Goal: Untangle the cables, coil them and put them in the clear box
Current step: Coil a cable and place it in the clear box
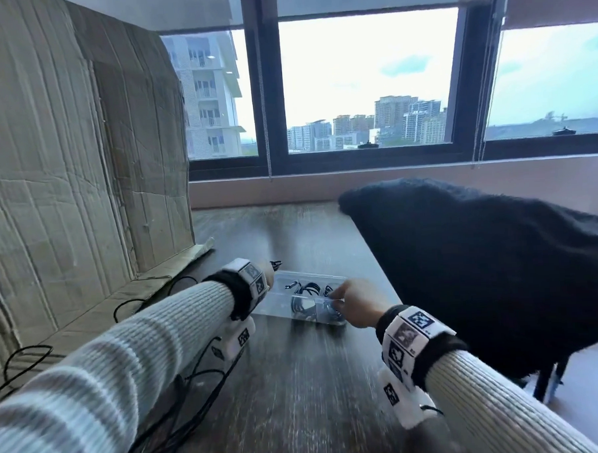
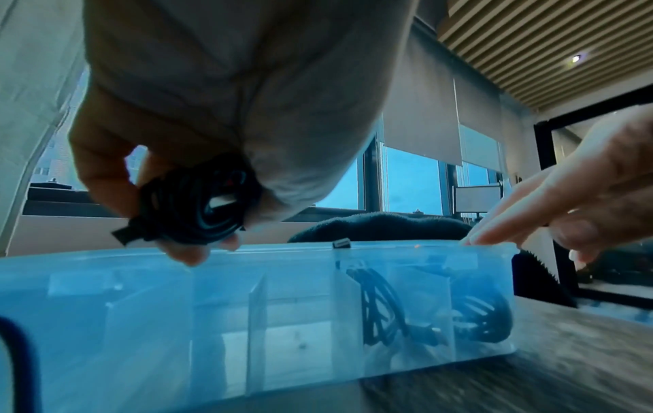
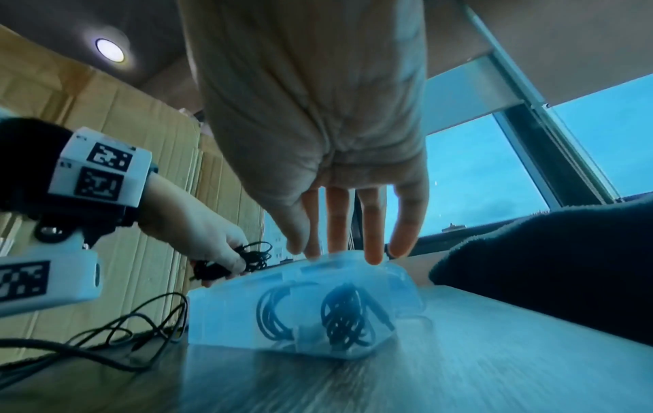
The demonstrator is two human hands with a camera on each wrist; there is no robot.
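A clear box [image 1: 277,301] with dividers lies on the dark wooden table [image 1: 315,397]. Two coiled black cables [image 3: 344,318] sit in its right-hand compartments; the left compartments [image 2: 148,321] look bare. My left hand [image 1: 271,269] hovers just over the box's left end and grips a small coiled black cable [image 2: 198,209] between thumb and fingers. My right hand [image 1: 349,306] is at the box's right end, with straight fingertips [image 3: 373,255] resting on its top rim.
Loose black cables [image 1: 195,385] trail over the table under my left forearm. A creased cardboard sheet [image 1: 65,168] stands along the left. A chair draped in black fabric [image 1: 481,269] stands close on the right. Windows run behind.
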